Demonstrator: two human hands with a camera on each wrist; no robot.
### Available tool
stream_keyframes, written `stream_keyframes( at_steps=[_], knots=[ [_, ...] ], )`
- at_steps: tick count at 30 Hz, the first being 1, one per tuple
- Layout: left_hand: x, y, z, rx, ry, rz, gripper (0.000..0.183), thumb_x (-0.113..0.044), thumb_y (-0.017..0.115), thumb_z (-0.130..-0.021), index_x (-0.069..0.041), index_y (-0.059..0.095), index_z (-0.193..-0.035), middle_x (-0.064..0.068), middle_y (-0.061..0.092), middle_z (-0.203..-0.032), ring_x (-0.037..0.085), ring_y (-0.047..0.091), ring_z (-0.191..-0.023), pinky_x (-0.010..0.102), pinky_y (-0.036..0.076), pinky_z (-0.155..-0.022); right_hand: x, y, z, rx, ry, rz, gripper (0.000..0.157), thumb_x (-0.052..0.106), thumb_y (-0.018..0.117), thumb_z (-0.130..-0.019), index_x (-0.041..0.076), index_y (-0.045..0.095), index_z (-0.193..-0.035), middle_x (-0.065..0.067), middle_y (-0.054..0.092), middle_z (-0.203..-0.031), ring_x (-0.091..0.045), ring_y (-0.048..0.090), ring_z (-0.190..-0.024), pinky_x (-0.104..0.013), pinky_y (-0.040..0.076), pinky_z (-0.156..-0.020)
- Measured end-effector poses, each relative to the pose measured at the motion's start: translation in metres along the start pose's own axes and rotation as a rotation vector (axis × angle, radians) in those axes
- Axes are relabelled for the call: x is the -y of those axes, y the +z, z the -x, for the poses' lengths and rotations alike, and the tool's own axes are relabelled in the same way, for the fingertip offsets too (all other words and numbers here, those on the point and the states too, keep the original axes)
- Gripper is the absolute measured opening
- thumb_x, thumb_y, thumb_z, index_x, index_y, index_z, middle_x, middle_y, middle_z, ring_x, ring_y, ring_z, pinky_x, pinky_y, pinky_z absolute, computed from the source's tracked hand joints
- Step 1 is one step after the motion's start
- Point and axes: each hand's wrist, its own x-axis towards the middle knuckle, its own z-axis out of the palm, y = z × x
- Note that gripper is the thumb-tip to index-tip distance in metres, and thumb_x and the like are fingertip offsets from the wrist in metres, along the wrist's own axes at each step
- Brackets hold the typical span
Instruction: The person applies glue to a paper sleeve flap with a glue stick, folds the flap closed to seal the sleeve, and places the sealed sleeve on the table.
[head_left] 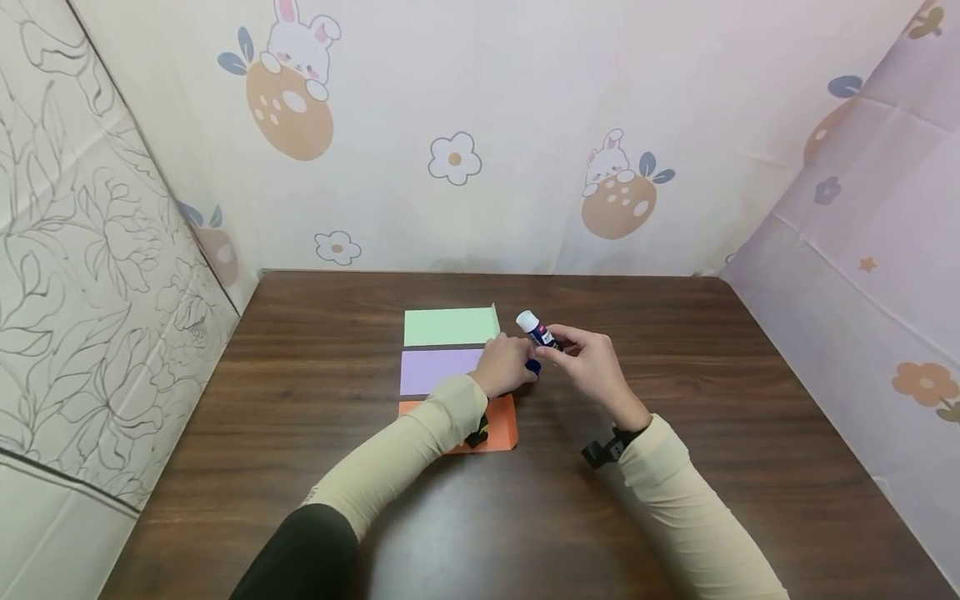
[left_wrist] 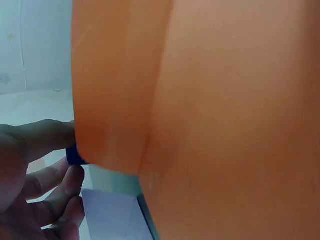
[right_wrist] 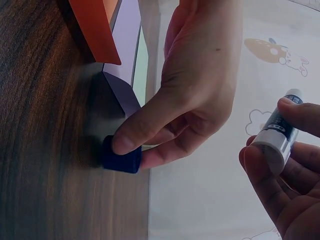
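My left hand (head_left: 507, 365) pinches a dark blue cap (right_wrist: 121, 155) between thumb and fingertips, just above the table by the right end of the paper pieces. In my right hand (head_left: 596, 367) is a white glue stick (head_left: 538, 331) with a dark label, held tilted between thumb and fingers. The cap and the stick are apart. Below the left hand lie a green paper piece (head_left: 450, 327), a purple paper piece (head_left: 438, 372) and an orange paper piece (head_left: 504, 423), stacked in a column. Folded flaps show at their right ends; the left arm partly covers the orange one.
The brown wooden table (head_left: 300, 400) carries the papers near its middle. A patterned cloth wall (head_left: 525, 208) stands behind it, with more cloth at both sides. Black wrist straps (head_left: 603, 450) sit on the forearms.
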Motion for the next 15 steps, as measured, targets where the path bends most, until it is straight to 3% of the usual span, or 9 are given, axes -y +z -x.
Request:
stream_keyframes(
  at_steps=[5, 15],
  knots=[
    [-0.006, 0.006, 0.0, -0.024, 0.011, -0.101, 0.029, -0.034, 0.079, -0.081, -0.013, 0.071, -0.097, -0.001, 0.074, -0.092, 0.018, 0.054, -0.076, 0.03, 0.04, -0.068, -0.001, 0.001, 0.001, 0.004, 0.006, -0.001, 0.037, 0.019, 0.076, -0.085, 0.001, 0.069, -0.116, -0.018, 0.073, -0.101, -0.025, 0.068, -0.078, -0.021, 0.052, -0.067],
    [-0.012, 0.006, 0.0, -0.061, -0.025, -0.059, 0.035, -0.038, 0.077, -0.082, -0.016, 0.071, -0.109, -0.001, 0.074, -0.093, 0.018, 0.051, -0.077, 0.029, 0.036, -0.068, -0.003, -0.002, 0.001, -0.015, 0.009, 0.004, 0.037, 0.02, 0.076, -0.085, 0.001, 0.069, -0.115, -0.018, 0.073, -0.101, -0.027, 0.069, -0.08, -0.021, 0.053, -0.069]
  ],
)
